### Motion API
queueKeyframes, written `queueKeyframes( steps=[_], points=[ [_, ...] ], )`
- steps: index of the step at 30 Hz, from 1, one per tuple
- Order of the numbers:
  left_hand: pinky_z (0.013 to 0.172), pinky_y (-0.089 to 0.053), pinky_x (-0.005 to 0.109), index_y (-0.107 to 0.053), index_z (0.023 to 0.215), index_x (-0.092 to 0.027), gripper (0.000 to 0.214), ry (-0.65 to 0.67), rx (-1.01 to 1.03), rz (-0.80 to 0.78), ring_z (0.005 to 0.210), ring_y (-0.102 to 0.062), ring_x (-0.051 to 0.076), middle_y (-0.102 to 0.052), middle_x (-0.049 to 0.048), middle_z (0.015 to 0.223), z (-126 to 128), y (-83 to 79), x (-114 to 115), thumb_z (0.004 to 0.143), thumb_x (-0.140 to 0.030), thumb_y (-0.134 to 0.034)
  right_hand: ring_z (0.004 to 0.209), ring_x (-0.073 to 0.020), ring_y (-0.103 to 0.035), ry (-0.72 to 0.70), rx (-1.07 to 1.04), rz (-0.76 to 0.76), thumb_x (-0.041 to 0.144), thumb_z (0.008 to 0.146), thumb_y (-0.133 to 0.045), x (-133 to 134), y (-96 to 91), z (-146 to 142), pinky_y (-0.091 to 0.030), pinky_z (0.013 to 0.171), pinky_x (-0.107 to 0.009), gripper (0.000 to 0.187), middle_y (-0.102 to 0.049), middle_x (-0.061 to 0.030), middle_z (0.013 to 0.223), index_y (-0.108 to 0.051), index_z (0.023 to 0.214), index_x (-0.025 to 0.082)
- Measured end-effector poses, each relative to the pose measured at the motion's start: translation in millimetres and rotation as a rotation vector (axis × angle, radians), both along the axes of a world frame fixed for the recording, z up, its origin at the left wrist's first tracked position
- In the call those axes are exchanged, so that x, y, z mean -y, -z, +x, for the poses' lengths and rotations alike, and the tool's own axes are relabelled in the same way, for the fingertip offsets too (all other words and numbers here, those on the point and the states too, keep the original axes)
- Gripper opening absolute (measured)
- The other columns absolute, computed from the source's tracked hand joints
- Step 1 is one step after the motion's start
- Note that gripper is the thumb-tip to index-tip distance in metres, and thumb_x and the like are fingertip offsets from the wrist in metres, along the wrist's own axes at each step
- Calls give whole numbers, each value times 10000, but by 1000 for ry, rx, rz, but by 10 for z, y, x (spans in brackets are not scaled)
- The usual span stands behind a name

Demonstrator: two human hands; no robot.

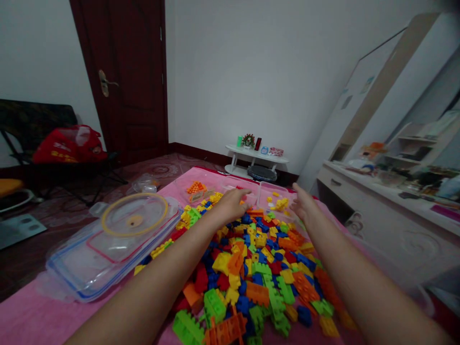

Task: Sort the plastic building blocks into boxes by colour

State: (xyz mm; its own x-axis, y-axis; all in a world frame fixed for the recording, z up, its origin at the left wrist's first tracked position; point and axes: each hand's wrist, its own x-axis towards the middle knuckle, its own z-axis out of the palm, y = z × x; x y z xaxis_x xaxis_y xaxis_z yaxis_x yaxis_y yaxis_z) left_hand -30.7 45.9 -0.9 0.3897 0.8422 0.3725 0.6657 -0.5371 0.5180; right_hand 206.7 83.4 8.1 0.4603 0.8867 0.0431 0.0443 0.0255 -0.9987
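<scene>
We cannot see much of the middle clear tub point(230, 181), since the left hand point(234, 205) covers its near side at the far edge of the pink cloth point(36, 311). That hand is palm down with its fingers partly spread; we cannot tell whether it grips anything. The right hand point(304, 205), half curled, is beside the right clear tub point(266, 191); its palm is turned from us, so we cannot tell whether it has hold of a brick.

Both forearms hide part of the loose bricks point(264, 268), which spread from near the far edge of the cloth down to the bottom of our view, where they are cut off. They overlap too much for us to count, in green, orange, yellow, blue and red.

We count three clear tubs along the far edge, their walls faint: the left clear tub point(201, 195) has orange bricks point(196, 188), the middle a few red bits, the right several yellow bricks point(281, 203). Toward the left edge lies a stack of lids point(104, 258), one yellow-ringed lid point(118, 213) on top; the blue-rimmed ones below are too closely layered to count.
</scene>
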Motion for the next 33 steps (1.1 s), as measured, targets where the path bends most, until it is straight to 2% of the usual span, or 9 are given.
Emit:
queueKeyframes(
  steps=[2,3,7,10,14,18,21,27,33],
  points=[
    [1002,-371,313,-508,1272,-153,478,-158,-47,66,1167,-502,226,-551,102,1266,-160,6,-121,807,-261,-520,974,-214,-574,125,-37,-92,378,681,-643,160,47,-115,-508,691,-317,216,-614,-47,995,-530,820,256],
    [1001,-368,313,-495,1282,-151,480,-237,-76,95,1163,-503,223,-551,106,1263,-252,11,-181,813,-251,-509,1019,-209,-561,119,-73,-86,345,670,-650,261,80,-187,-506,714,-305,219,-605,-42,1051,-541,838,257],
    [968,-376,406,-491,1273,-166,487,-573,-247,83,1134,-511,278,-580,139,1204,-595,48,-354,794,-254,-506,1025,-203,-578,-136,-175,20,284,643,-668,679,209,-465,-508,736,-279,277,-621,-46,1045,-585,900,226],
    [931,-384,461,-540,1215,-173,448,-670,-341,-12,1097,-531,311,-615,153,1136,-745,109,-408,783,-286,-501,994,-214,-596,-235,-169,48,310,619,-702,907,240,-607,-516,709,-276,361,-624,-64,1039,-602,946,191],
    [918,-390,461,-641,1073,-205,352,-674,-386,-108,1046,-569,306,-648,138,1080,-827,227,-460,767,-332,-523,934,-205,-617,-278,-51,74,339,626,-694,1072,195,-725,-514,634,-245,360,-619,-68,1075,-623,939,177],
    [898,-410,419,-654,1075,-251,335,-671,-383,-118,1034,-582,287,-645,112,1106,-858,302,-508,773,-315,-522,856,-186,-638,-340,-12,72,344,643,-672,1146,141,-807,-504,588,-224,338,-622,-69,1075,-631,932,173],
    [900,-411,401,-646,1095,-282,346,-667,-372,-113,1046,-577,277,-641,92,1127,-845,302,-521,772,-325,-531,833,-183,-643,-360,3,61,339,645,-673,1155,136,-833,-504,580,-218,337,-622,-77,1065,-631,927,160],
    [892,-406,444,-673,1043,-253,415,-633,-399,-162,1016,-587,305,-651,123,1097,-787,247,-486,713,-488,-588,841,-184,-649,-359,29,67,315,687,-650,1088,192,-762,-504,577,-206,299,-617,-88,1103,-634,944,162],
    [883,-415,422,-681,1020,-265,403,-605,-399,-171,1024,-585,296,-667,106,1070,-797,242,-467,710,-503,-585,828,-172,-647,-342,34,62,296,689,-650,1086,177,-679,-511,572,-199,252,-637,-77,1073,-648,912,178]
  ],
)
